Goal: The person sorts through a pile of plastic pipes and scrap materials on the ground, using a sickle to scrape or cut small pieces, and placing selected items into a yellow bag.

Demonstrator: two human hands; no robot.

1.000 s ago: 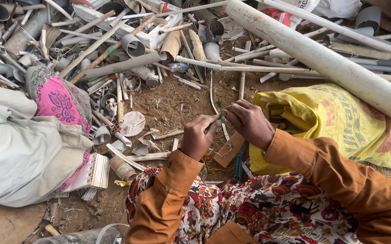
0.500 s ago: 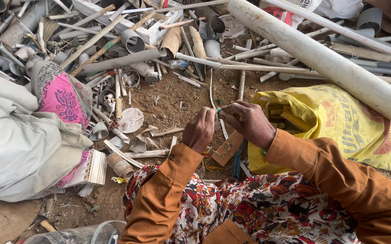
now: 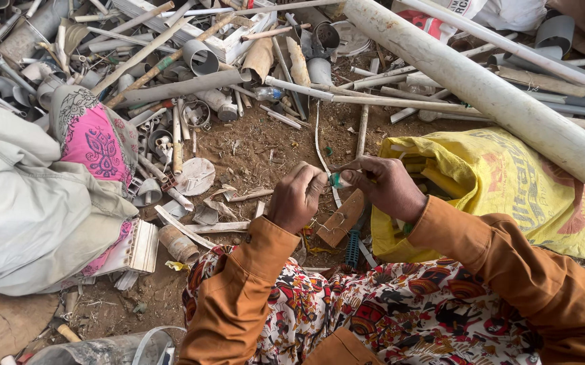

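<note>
A small green piece (image 3: 336,180) sits between the two hands, over the bare dirt ground (image 3: 265,145) at the middle of the scene, just beyond the person's lap. The left hand (image 3: 297,198) is curled into a loose fist with its fingertips pinching the piece's left end, and the right hand (image 3: 382,186) closes on it from the right, thumb and fingers meeting at the same spot (what exactly the piece is stays too small to tell). Both arms wear orange-brown sleeves (image 3: 238,297), and a patterned red, white and black cloth (image 3: 387,318) covers the lap at the near edge.

Just right of the right hand lies a crumpled yellow sack (image 3: 502,182), its open mouth showing a few pale sticks inside. A thick white pipe (image 3: 482,88) runs diagonally from the far middle to the right edge, passing over the sack's far side. On the ground under the hands lie a brown flat scrap (image 3: 338,220) and a blue-green ribbed part (image 3: 353,249), close together. Far and left, a heap of grey and white pipe offcuts (image 3: 191,81) spreads across the dirt. At the left edge another person's pink embroidered garment (image 3: 100,145) and a pale grey cloth (image 3: 25,196) fill the view, well apart from the hands. A short brownish tube end (image 3: 176,245) lies near the left knee.
</note>
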